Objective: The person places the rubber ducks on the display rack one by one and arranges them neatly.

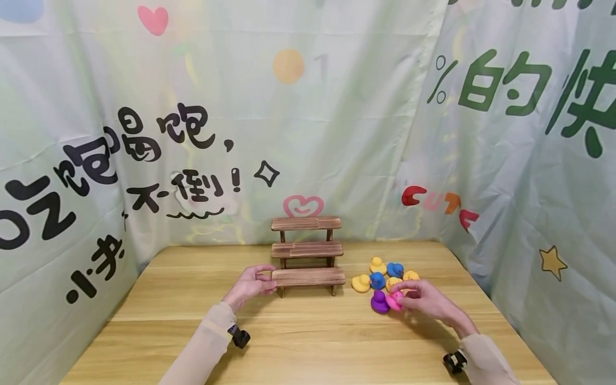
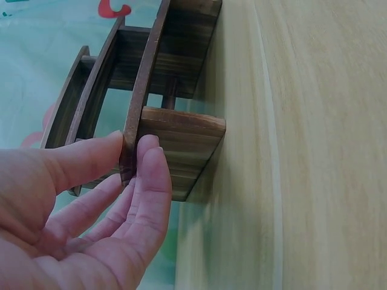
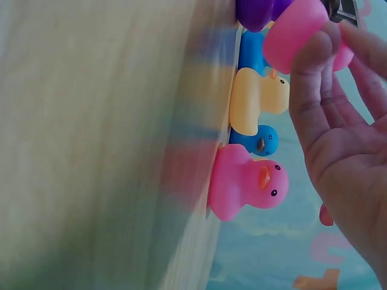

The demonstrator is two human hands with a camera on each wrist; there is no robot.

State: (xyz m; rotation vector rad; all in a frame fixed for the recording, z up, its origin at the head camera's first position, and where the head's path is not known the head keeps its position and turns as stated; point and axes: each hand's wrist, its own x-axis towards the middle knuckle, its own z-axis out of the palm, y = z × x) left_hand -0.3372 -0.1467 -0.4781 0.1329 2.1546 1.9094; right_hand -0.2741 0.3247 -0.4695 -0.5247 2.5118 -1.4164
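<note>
A three-tier brown wooden stand [image 1: 308,276] rises on the table. My left hand [image 1: 252,283] pinches the left end of its lowest shelf; in the left wrist view the thumb lies on one face of the board [image 2: 142,90] and the fingers on the other. At the right, my right hand [image 1: 425,300] grips a pink rubber duck [image 1: 394,301] between thumb and fingertips. The right wrist view shows this held duck [image 3: 294,37] raised off the tabletop. Beside it sits a purple duck [image 1: 379,302]. A second pink duck [image 3: 245,184] stands below the hand, hidden by it in the head view.
Behind these are several yellow and blue ducks, among them a yellow duck [image 1: 361,283] and a blue duck [image 1: 395,269], in a close cluster right of the stand. The wooden table [image 1: 298,342] meets a printed cloth curtain [image 1: 231,160] at its back and sides.
</note>
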